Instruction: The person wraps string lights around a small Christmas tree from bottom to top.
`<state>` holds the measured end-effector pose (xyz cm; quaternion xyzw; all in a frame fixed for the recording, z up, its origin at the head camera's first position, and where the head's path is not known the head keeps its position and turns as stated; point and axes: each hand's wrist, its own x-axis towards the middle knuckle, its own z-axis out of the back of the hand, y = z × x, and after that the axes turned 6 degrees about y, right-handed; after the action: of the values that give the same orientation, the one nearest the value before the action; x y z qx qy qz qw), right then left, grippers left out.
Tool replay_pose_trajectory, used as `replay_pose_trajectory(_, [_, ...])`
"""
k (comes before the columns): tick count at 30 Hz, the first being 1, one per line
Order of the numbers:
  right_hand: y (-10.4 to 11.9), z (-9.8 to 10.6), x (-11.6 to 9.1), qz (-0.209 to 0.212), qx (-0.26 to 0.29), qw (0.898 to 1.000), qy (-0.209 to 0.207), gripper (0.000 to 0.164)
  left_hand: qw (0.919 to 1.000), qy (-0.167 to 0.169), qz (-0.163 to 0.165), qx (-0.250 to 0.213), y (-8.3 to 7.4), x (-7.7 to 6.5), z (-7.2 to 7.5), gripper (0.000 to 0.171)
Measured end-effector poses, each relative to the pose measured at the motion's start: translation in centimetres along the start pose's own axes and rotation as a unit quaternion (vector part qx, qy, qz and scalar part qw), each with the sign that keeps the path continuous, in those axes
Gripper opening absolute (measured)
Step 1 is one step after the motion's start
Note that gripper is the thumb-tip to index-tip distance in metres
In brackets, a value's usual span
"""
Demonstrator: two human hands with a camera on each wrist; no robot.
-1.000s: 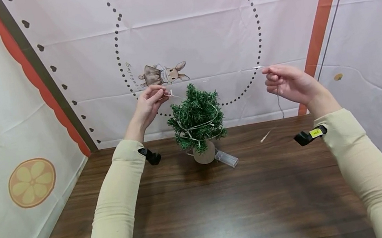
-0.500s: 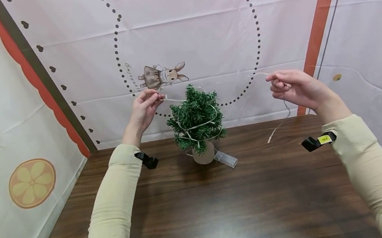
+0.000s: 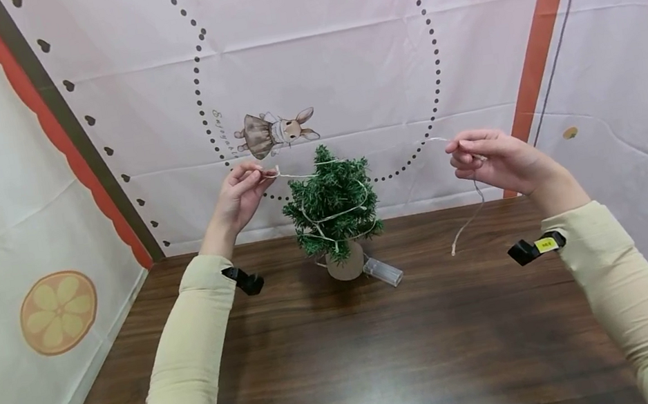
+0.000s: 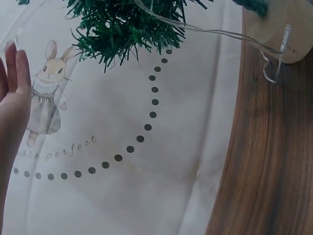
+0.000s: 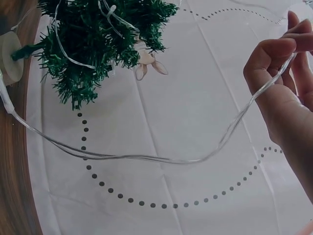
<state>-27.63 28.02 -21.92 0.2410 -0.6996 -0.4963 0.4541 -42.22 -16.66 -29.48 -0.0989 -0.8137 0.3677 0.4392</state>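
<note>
A small green artificial Christmas tree stands upright on the table, with a clear wire string of lights looped round its branches. Left of the treetop, my left hand pinches a part of the string between thumb and fingertips. Well to the right, my right hand grips the same string, fingers curled. From it the loose end hangs down toward the table. In the right wrist view the doubled wire droops below the right hand. The left wrist view shows only part of the left hand.
A clear battery box lies on the wooden table beside the tree's round base. Printed cloth walls enclose the table at the back and both sides. Each wrist carries a black camera.
My left hand has moved down and slightly left, drawing the string across the treetop. The right hand has dropped a little, and the loose end hangs lower.
</note>
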Motion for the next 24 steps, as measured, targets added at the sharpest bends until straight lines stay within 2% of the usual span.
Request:
replay_pose_trajectory(4, [-0.5, -0.1, 0.2, 0.004, 0.003, 1.0, 0.024, 0.043, 0.9997, 0.021, 0.001, -0.014, 0.0, -0.6, 0.4, 0.048])
replay_pose_trajectory(12, [-1.0, -0.5, -0.1, -0.014, -0.032, 0.999, 0.011, 0.041, 0.999, 0.015, 0.039, 0.014, 0.0, -1.7, 0.6, 0.048])
replay_pose_trajectory(17, [-1.2, -0.4, -0.9, -0.025, -0.036, 0.999, 0.006, 0.046, 0.9973, 0.04, 0.048, 0.037, 0.0, -2.6, 0.8, 0.048])
replay_pose_trajectory(20, [-1.5, -0.2, -1.4, -0.022, -0.029, 0.999, 0.017, 0.048, 0.994, 0.052, 0.064, 0.071, -0.3, -3.2, 0.5, 0.047])
replay_pose_trajectory(24, [-1.7, 0.0, -1.9, -0.011, -0.022, 0.999, 0.04, 0.05, 0.9835, 0.057, 0.104, 0.137, -0.5, -3.8, -0.2, 0.039])
